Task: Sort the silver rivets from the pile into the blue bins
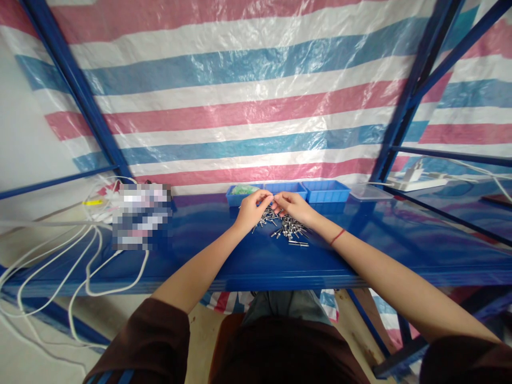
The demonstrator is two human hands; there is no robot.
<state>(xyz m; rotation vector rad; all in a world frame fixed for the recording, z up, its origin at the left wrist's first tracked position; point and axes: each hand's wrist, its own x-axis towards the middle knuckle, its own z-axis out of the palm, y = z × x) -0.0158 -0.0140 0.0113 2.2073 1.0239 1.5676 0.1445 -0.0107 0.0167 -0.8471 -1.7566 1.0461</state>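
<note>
Small silvery metal pins (291,228) lie in a loose pile on the blue table (200,234). Over the far side of this pile, my left hand (253,209) and my right hand (293,207) meet at the fingertips. Both hands have their fingers pinched together; whatever is between them is too small to make out. Behind the hands stand a blue bin with a green-and-white packet (245,190) in it, a middle blue bin (286,188) partly covered by my fingers, and a right blue bin (327,191).
White cables (96,250) hang over the table's left edge beside a blurred patch (142,216). A clear plastic lid (371,192) lies right of the bins. A power strip (418,182) sits farther right. Blue posts and a striped sheet (256,106) stand behind.
</note>
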